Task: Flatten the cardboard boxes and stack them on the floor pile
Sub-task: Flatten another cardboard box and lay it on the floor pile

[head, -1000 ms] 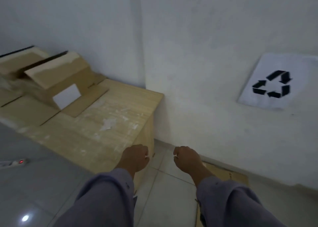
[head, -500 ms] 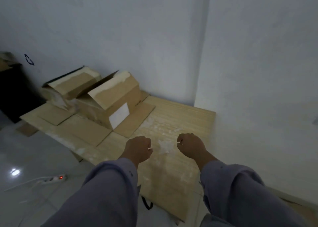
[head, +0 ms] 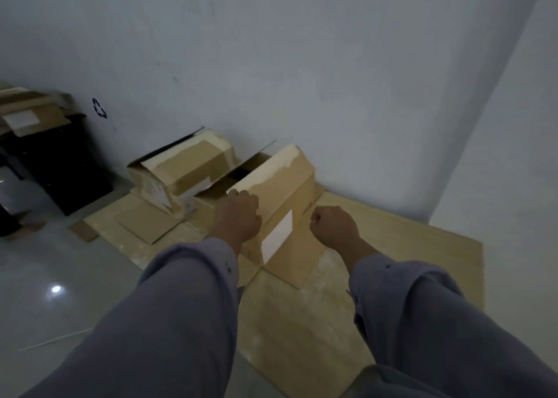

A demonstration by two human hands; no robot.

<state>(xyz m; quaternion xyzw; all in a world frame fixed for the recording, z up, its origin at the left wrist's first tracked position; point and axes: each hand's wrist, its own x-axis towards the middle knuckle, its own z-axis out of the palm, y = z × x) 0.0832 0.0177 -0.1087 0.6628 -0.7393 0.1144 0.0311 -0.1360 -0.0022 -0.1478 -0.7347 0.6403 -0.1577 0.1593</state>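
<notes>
Two open cardboard boxes stand on a low wooden table [head: 401, 246] against the wall. The near box [head: 290, 186] has a white label on its side and one flap raised towards me. My left hand [head: 240, 216] rests on that flap's lower left corner with its fingers curled on the edge. My right hand [head: 333, 227] is a closed fist in front of the box's right side, holding nothing. The far box [head: 184, 168] sits to the left, apart from both hands, with its flaps spread on the tabletop.
A black bin [head: 60, 162] stands at the far left with cardboard pieces [head: 27, 116] on top, under a small recycling mark [head: 99, 107] on the wall. Grey tiled floor [head: 45, 276] lies to the left. A white wall corner juts out on the right.
My view has swung left from the floor and the wall sign to the table. Both hands have moved forward to the near box, and my left hand has reached its flap.
</notes>
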